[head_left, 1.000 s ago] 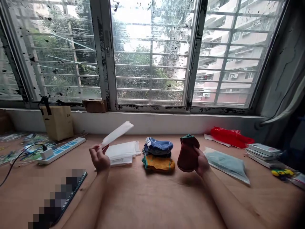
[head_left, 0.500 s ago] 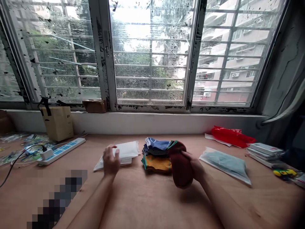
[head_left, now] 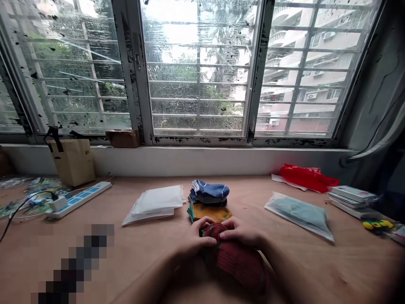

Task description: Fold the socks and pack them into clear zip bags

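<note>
A dark red ribbed sock (head_left: 236, 262) with a green-trimmed edge lies on the table close to me, and both hands press on it. My left hand (head_left: 198, 237) grips its top from the left, and my right hand (head_left: 240, 232) covers it from the right. Just beyond my fingers, an orange-yellow sock (head_left: 211, 213) lies flat, partly hidden by my left hand. A stack of blue striped socks (head_left: 209, 192) rests on it. To the left lies a pile of white flat packets (head_left: 155, 202).
A clear bag with a pale blue item (head_left: 299, 215) lies on the wooden table (head_left: 316, 266) to the right. Beyond are a red plastic bag (head_left: 305, 177) and stacked flat boxes (head_left: 351, 198). A power strip (head_left: 77, 199) and a pixelated object (head_left: 76, 261) are at left.
My left hand has left the white packets and now grips the red sock. Both hands have brought the sock down onto the table nearer me. The white packets sit together in one pile.
</note>
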A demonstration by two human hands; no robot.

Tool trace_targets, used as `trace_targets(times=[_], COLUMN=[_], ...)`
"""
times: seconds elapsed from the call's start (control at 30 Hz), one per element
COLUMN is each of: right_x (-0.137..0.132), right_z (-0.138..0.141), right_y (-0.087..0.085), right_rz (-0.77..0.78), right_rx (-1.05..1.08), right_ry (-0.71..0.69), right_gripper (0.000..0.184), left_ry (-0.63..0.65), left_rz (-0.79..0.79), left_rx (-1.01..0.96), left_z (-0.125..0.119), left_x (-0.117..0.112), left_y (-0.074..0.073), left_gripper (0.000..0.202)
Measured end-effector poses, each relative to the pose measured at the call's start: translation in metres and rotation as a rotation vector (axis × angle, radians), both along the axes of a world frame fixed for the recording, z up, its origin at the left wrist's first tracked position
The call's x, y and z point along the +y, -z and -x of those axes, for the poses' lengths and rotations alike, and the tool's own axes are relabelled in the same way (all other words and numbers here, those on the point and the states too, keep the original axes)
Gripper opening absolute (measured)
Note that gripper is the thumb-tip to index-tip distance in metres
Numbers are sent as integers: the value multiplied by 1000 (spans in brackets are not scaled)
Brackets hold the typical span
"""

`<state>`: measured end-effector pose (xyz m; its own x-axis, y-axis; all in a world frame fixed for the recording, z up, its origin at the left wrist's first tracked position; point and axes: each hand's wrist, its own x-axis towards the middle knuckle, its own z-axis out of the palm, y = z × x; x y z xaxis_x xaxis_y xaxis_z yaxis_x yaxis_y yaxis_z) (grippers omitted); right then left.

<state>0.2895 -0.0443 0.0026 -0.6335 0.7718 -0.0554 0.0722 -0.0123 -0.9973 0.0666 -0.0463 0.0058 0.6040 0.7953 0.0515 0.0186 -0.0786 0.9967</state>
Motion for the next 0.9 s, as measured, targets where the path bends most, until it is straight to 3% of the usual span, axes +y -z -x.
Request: trace_targets(times=[0.2, 0.37, 0.5, 0.73, 0.9], right_x=[-4, -6, -6, 2, 16], right_z=[0, -5, -8, -9, -2], right_y=[-5, -7, -6, -9, -9], right_rz=[21, 51, 97, 67, 17], right_rx=[102, 51, 59, 187, 449], right_ry=[20, -33, -45, 371, 632], right_gripper=[38, 48, 53, 49, 60], left_ry=[-84, -261, -336, -505, -583], left_rz=[115, 21, 32, 171, -44], left_rx=[-170, -232, -273, -389, -353], left_z=[-1, -2, 2, 10, 17], left_x=[-1, 5, 13, 29, 45], left_y=[-3, -1, 0, 0, 1], left_gripper=[46, 37, 40, 50, 49])
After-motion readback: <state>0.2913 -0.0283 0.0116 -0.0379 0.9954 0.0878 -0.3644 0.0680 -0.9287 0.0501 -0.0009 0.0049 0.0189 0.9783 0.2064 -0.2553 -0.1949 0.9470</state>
